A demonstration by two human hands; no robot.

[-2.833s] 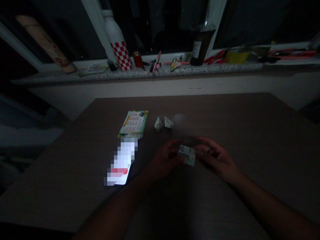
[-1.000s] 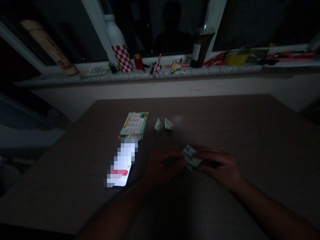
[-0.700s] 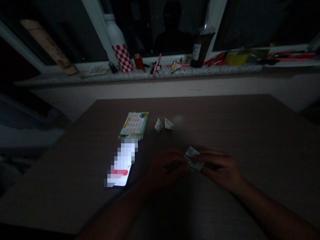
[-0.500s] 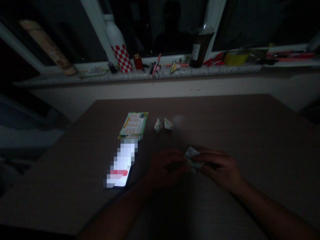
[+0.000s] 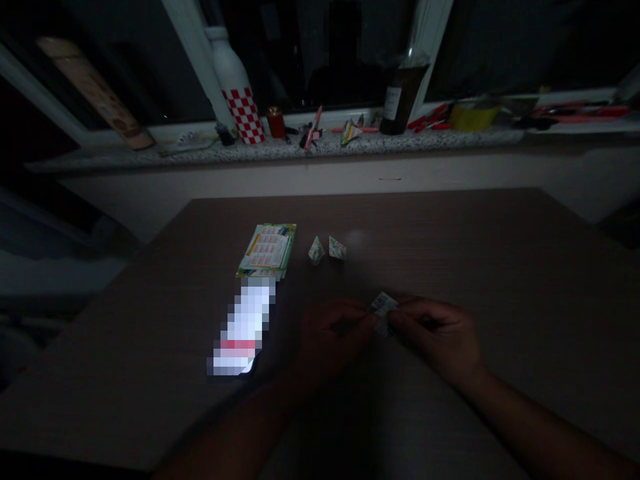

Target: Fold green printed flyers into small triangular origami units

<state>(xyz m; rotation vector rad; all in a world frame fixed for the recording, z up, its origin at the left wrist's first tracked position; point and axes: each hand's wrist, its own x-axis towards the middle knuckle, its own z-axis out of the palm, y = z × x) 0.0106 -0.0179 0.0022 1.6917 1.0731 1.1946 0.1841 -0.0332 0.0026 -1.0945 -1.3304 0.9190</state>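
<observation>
A small piece of folded printed paper (image 5: pixel 384 305) is pinched between both hands, just above the table. My left hand (image 5: pixel 333 337) grips its left edge with thumb and fingertips. On the other side, my right hand (image 5: pixel 440 330) holds it with the thumb pressed on the face. Fingers cover part of the paper, and the dim light hides its finer print. Beyond the hands stand two small folded paper pieces, a left one (image 5: pixel 316 251) and a right one (image 5: pixel 337 249). To their left lies a stack of printed sheets (image 5: pixel 269 248).
A lit phone (image 5: pixel 244 327) lies on the brown table (image 5: pixel 475 253), left of my hands. Along the windowsill (image 5: pixel 195 155) stand a red-checked white bottle (image 5: pixel 244 113), a small red jar (image 5: pixel 275 123), a dark labelled package (image 5: pixel 397 107) and scattered pens.
Both hands have shifted their grip on the paper. A loose lower flap has been brought together, so the paper looks flatter, and my right thumb now presses on its face.
</observation>
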